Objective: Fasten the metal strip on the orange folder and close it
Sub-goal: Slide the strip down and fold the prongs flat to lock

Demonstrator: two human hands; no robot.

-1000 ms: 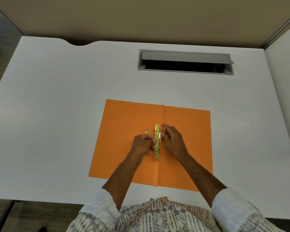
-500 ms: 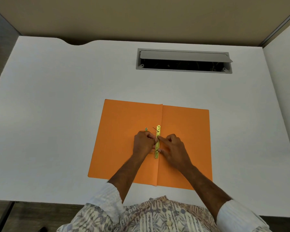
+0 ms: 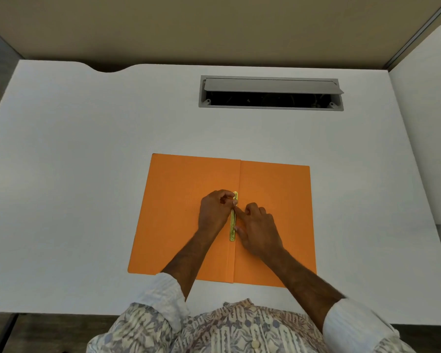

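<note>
An orange folder (image 3: 183, 215) lies open and flat on the white desk, its crease running towards me. A gold metal strip (image 3: 232, 226) lies lengthwise along the crease. My left hand (image 3: 214, 208) rests on the left flap, with thumb and fingers pinching at the strip's far end. My right hand (image 3: 259, 229) sits on the right flap; its index finger presses on the strip's middle and its thumb touches the near end. The strip's prongs are hidden under my fingers.
The white desk (image 3: 87, 174) extends widely around the folder. A grey cable hatch (image 3: 270, 91) stands open at the back. A second white surface (image 3: 428, 123) adjoins on the right. The desk's front edge is close to my body.
The loose prong end seen left of the strip is no longer visible. My left hand moved up to the strip's far end, and my right index finger shifted onto its middle.
</note>
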